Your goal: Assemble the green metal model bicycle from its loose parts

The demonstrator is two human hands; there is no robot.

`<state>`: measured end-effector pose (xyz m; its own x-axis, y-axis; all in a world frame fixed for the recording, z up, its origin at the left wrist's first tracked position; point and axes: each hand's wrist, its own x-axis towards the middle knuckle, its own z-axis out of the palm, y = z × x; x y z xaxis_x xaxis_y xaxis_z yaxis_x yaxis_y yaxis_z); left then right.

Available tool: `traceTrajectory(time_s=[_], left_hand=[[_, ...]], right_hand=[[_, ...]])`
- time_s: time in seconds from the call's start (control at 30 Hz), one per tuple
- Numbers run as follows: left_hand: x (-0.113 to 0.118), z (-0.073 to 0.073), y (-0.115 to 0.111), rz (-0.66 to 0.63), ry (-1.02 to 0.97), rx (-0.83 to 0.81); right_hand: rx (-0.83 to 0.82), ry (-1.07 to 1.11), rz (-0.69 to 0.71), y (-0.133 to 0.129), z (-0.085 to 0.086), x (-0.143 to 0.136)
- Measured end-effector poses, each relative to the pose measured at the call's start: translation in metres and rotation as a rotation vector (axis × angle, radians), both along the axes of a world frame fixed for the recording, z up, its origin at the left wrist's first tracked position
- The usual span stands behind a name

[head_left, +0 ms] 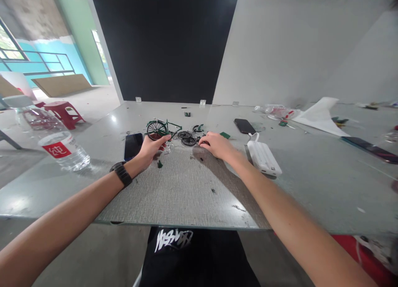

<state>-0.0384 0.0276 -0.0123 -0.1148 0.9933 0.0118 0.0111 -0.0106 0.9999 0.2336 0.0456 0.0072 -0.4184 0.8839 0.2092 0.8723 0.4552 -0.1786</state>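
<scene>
Near the middle of the table, my left hand (153, 147) grips a green model bicycle (168, 125) by its lower part, between thumb and fingers. The bicycle has a black rear wheel (156, 130); its front end shows no wheel. Two loose black wheels (188, 141) lie just right of it. My right hand (214, 144) rests low over the table beside those wheels, fingers curled down at small dark parts; what they hold, if anything, is hidden. A small dark green curved part (198, 128) lies behind the wheels. Close to my left hand sits a little green piece (159, 164).
A dark phone (133, 147) lies by my left wrist, and a water bottle (56, 137) stands farther left. On the right are another phone (244, 126), a white power bank (264, 157) and a white wing-shaped piece (319, 113). A black panel (164, 46) stands behind the table.
</scene>
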Motion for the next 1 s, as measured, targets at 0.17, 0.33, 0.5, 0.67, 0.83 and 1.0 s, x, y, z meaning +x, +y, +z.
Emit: traceTrajectory(time_s=[0.17, 0.33, 0.5, 0.67, 0.83, 1.0], left_hand=[[0.0, -0.001, 0.001, 0.0, -0.002, -0.02], [0.0, -0.002, 0.001, -0.022, -0.014, -0.035], [-0.001, -0.003, 0.002, -0.045, -0.009, -0.049], [-0.001, -0.003, 0.002, -0.041, -0.021, -0.033], [0.002, 0.001, -0.001, -0.054, -0.064, -0.035], [0.004, 0.007, -0.004, -0.071, -0.092, -0.055]], right_hand=[[0.019, -0.04, -0.03, -0.004, 0.004, -0.003], [0.035, -0.043, -0.04, -0.005, 0.003, -0.004], [0.055, -0.038, -0.037, -0.004, 0.0, -0.004], [0.079, -0.025, -0.019, -0.001, -0.003, -0.003], [0.078, -0.04, -0.006, -0.004, -0.002, -0.006], [0.067, -0.042, 0.003, -0.007, 0.0, -0.009]])
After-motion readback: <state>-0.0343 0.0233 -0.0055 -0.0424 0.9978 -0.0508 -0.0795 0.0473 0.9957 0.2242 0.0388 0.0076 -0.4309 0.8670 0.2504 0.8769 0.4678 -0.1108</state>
